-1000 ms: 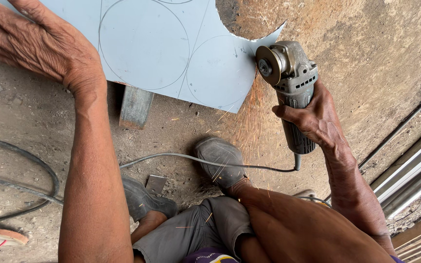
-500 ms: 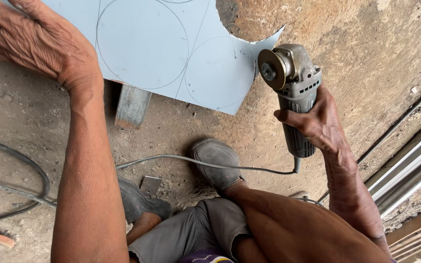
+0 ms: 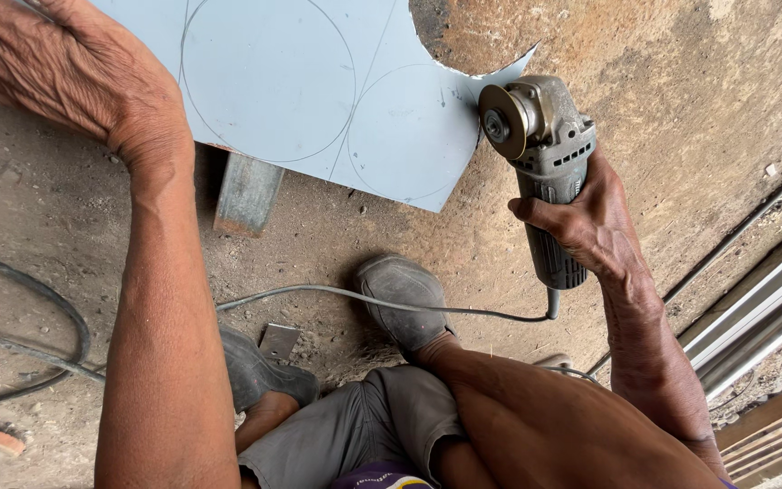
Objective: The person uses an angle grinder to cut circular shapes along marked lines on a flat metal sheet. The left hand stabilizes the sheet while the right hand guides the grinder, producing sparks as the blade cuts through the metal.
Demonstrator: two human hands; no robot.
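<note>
- Pale blue-grey sheet metal (image 3: pixel 319 81) lies flat at the top of the view, marked with thin scribed circles; a curved bite is already cut from its right edge, leaving a sharp point beside the tool.
- The left hand (image 3: pixel 65 72) rests spread, palm down, on the sheet's left part; the fingers are open and grasp nothing.
- The right hand (image 3: pixel 595 222) is wrapped tight round the dark body of an angle grinder (image 3: pixel 545 154); its disc faces the camera just beside the sheet's pointed right edge; whether the disc touches the metal cannot be told.
- A grey power cord (image 3: pixel 346 294) runs from the grinder's tail across a dusty shoe (image 3: pixel 405 303) and off to the left.
- A metal block (image 3: pixel 246 195) shows under the sheet's near edge, on the dusty concrete floor (image 3: pixel 681 72).
- The person squats; bare knees and grey shorts (image 3: pixel 346 435) fill the bottom; a second shoe (image 3: pixel 260 376) sits beside a small square metal scrap (image 3: pixel 279 341).
- Long metal rails (image 3: pixel 762 317) lie at the right.
</note>
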